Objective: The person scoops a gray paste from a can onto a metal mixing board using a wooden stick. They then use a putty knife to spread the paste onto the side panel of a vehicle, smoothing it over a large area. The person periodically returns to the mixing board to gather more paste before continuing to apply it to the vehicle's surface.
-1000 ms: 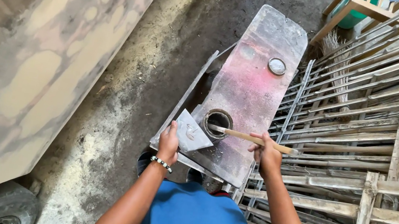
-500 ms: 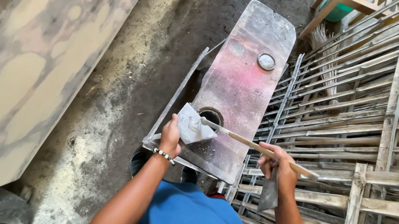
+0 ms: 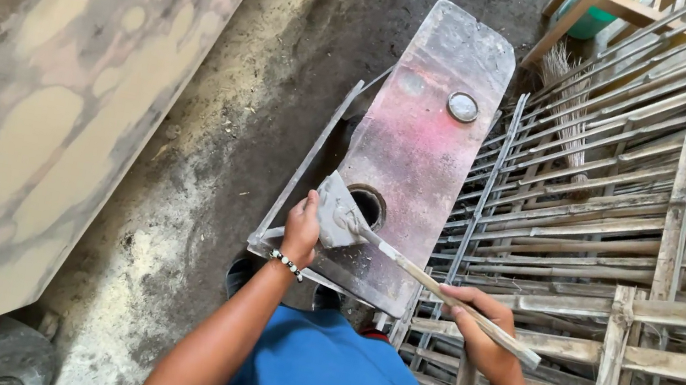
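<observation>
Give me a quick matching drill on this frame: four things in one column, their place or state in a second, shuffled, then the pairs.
1. left hand
2. right hand
3. round cap
4. round hole

A. on the far part of the pinkish panel
B. grips the wooden stick
C. open, beside the flat grey plate
D. holds the flat grey plate

Pairs: 1-D, 2-B, 3-A, 4-C

Left hand raised and gripping, right hand closed, forearms extended
</observation>
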